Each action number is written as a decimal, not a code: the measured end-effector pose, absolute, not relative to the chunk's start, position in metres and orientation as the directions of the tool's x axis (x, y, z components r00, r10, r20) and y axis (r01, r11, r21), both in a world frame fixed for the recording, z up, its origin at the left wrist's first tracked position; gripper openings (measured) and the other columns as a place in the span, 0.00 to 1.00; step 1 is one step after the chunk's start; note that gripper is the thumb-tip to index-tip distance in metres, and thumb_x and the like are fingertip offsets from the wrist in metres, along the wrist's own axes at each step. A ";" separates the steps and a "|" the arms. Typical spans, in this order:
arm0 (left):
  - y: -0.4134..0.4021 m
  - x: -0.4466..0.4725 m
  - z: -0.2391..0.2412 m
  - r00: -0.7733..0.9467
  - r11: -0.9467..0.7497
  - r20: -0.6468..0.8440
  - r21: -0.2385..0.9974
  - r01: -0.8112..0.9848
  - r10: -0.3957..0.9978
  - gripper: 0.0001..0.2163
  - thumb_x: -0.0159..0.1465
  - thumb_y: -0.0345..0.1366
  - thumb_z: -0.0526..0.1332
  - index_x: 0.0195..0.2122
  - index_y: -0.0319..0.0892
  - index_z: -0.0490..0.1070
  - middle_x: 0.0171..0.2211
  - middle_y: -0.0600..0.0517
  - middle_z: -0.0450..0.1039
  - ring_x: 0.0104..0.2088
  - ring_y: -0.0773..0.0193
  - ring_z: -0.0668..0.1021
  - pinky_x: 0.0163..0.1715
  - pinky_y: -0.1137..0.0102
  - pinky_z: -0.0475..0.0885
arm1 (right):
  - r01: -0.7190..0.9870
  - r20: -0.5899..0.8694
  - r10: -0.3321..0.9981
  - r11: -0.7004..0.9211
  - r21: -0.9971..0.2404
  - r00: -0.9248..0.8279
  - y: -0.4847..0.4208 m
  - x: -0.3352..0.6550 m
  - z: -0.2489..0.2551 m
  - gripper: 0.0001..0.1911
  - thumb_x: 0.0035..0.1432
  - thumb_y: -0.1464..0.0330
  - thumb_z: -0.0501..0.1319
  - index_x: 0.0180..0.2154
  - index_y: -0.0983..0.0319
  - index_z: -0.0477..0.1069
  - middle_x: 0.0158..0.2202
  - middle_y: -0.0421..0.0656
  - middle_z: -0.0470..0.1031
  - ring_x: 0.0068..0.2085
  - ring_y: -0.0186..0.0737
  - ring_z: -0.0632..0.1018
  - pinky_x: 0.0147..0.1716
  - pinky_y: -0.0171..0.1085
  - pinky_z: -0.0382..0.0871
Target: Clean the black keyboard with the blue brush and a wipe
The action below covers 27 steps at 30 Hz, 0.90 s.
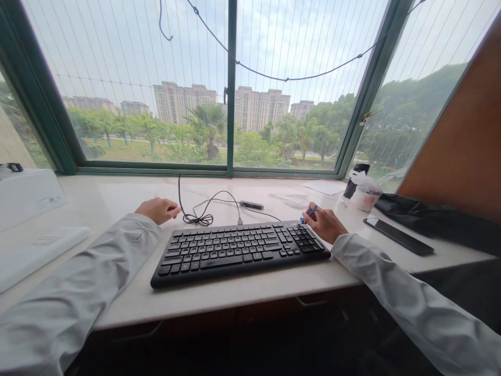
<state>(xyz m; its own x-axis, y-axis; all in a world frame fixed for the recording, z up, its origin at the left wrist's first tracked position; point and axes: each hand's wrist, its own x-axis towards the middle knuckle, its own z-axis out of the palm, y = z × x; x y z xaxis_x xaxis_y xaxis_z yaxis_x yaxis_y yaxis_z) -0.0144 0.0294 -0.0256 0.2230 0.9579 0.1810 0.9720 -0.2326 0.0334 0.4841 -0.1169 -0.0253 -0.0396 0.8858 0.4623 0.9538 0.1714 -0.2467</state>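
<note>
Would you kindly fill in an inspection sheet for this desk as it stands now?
Surface: pale glossy counter below the window.
Job's things: black keyboard near the front edge; blue pen at its right end.
Clutter: phone, dark cloth and wrapped cup at right; white box at left; paper sheet at back.
Hands: left hand loosely open beside the cable, holding nothing; right hand grips the pen.
Cables: black cable coiled behind the keyboard.
Surroundings: green-framed window; trees and tall buildings outside.
</note>
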 end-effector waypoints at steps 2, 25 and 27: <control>0.030 -0.015 -0.026 0.217 -0.227 0.185 0.036 0.973 0.958 0.22 0.60 0.55 0.50 0.27 0.49 0.78 0.33 0.49 0.80 0.32 0.56 0.76 0.30 0.68 0.63 | 0.956 0.462 0.886 0.175 -0.237 -0.048 -0.119 0.486 -0.027 0.08 0.64 0.62 0.53 0.33 0.56 0.60 0.27 0.39 0.79 0.29 0.41 0.78 0.32 0.36 0.65; 0.027 -0.013 -0.025 0.222 -0.229 0.182 0.017 0.973 0.958 0.22 0.61 0.55 0.50 0.27 0.48 0.78 0.32 0.49 0.80 0.33 0.57 0.76 0.30 0.69 0.62 | 0.939 0.407 0.909 0.211 -0.273 -0.086 -0.161 0.488 -0.029 0.10 0.65 0.59 0.52 0.33 0.56 0.60 0.27 0.40 0.79 0.30 0.43 0.79 0.31 0.39 0.67; 0.027 -0.013 -0.025 0.218 -0.225 0.171 0.021 0.974 0.961 0.22 0.61 0.55 0.49 0.27 0.49 0.78 0.33 0.49 0.79 0.33 0.56 0.76 0.30 0.68 0.62 | 0.939 0.405 0.911 0.208 -0.275 -0.083 -0.165 0.488 -0.029 0.10 0.65 0.59 0.52 0.33 0.55 0.59 0.27 0.40 0.79 0.30 0.43 0.79 0.32 0.39 0.67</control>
<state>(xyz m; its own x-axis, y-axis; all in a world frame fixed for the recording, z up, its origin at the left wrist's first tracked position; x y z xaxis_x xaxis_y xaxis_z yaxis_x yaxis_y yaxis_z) -0.0128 0.0270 -0.0247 0.2184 0.9608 0.1709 0.9741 -0.2252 0.0207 0.4883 -0.1646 -0.0292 -0.0826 0.9106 0.4050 0.9387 0.2075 -0.2752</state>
